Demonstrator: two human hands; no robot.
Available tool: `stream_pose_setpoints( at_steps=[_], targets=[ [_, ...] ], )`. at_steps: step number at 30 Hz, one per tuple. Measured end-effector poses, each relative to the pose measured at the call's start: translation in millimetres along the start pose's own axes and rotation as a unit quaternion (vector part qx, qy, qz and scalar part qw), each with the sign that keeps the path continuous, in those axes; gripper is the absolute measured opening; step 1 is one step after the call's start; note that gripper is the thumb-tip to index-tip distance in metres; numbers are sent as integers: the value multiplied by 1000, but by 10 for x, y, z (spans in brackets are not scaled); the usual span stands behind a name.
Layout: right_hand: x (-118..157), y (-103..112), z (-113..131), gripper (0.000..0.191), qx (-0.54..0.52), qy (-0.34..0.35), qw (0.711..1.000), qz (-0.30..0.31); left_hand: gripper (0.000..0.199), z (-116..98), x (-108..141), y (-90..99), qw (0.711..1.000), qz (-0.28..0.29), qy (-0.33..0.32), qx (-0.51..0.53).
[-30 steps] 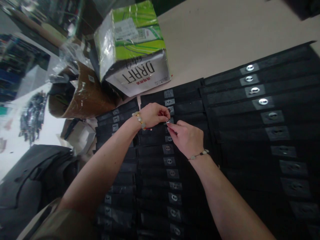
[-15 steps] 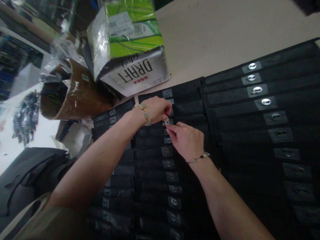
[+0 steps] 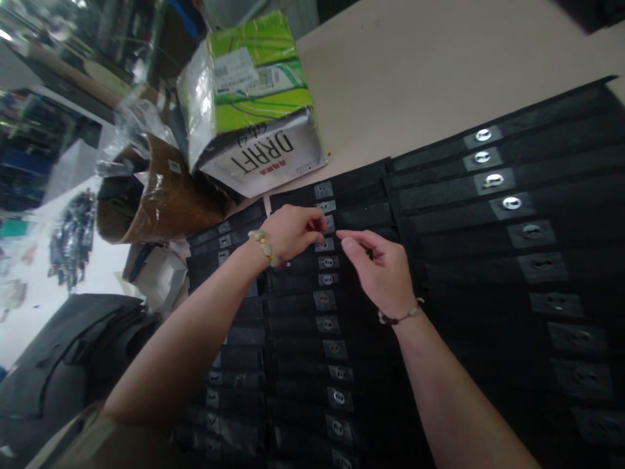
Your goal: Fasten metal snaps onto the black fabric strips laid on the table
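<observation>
Pale table [image 3: 415, 65], cluttered room blurred beyond; a green-and-white carton [image 3: 263, 153] stands on it, a brown box [image 3: 161, 202] to its left. On the carton's near side, overlapping black pieces [image 3: 293, 319] lie in columns, each strip running crosswise, small patches lining up toward the wearer. Both hands are over the middle column, just nearward of the carton's right-hand part. Left hand [image 3: 290, 228]: fingers curled, thumb tip at the edge of one patch [image 3: 324, 245]. Right hand [image 3: 383, 264]: thumb and forefinger drawn close, tips just right of that patch. Left is nearer, the patch lying between the two. Cannot tell whether either pinches anything small, or whether the thumb touches or only overhangs. Patch markings too small to read; left forearm covers part of the column farther left; nearest strips dark, cut off by the frame.
</observation>
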State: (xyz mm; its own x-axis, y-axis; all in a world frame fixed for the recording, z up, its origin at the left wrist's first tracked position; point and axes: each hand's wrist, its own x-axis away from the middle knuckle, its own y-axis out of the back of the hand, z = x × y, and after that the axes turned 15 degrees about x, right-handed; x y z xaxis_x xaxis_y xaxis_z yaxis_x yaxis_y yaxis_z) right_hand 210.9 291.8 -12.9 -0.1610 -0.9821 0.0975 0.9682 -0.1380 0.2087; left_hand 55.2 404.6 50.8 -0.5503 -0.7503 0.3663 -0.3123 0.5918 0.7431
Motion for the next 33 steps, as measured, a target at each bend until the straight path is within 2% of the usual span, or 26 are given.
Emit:
stream_pose_setpoints(
  at_steps=[1,3,5,8,12,15,18,21,23,25,27,30,33],
  targets=[
    [-12,24,4,36,-112,-40,993,14,9,-23,70,-17,999,-30,-8,37],
    [-30,46,19,40,-276,-113,953,48,12,-88,189,-86,991,-90,-23,99],
    [-41,38,27,44,-335,-150,928,64,15,-168,265,-188,980,-135,-41,140],
    [-52,1,-8,52,-293,-139,944,62,21,-269,303,-333,971,-156,-91,159],
    [-56,-23,-93,50,-124,-62,990,20,22,-303,291,-371,976,-125,-125,129],
    [-38,-30,-102,52,11,-30,999,13,19,-296,297,-311,985,-87,-67,132],
    [-13,-43,-68,53,81,6,996,35,12,-292,307,-262,984,-43,25,171],
    [-5,-49,-39,49,90,11,995,47,7,-236,242,-226,972,-21,66,225],
    [-14,-45,-31,47,74,-9,996,47,8,-146,120,-177,968,-61,60,237],
    [-29,-36,-30,43,44,-22,998,44,12,-31,-56,-101,967,-126,53,215],
    [-44,-26,-33,37,9,-32,999,41,13,69,-247,-18,974,-146,63,161],
    [-59,-19,-45,33,-30,-47,998,38,11,126,-468,69,989,-103,84,67],
    [-64,-26,-65,32,-40,-52,997,36,12,92,-559,91,992,-71,102,29]
  ],
)
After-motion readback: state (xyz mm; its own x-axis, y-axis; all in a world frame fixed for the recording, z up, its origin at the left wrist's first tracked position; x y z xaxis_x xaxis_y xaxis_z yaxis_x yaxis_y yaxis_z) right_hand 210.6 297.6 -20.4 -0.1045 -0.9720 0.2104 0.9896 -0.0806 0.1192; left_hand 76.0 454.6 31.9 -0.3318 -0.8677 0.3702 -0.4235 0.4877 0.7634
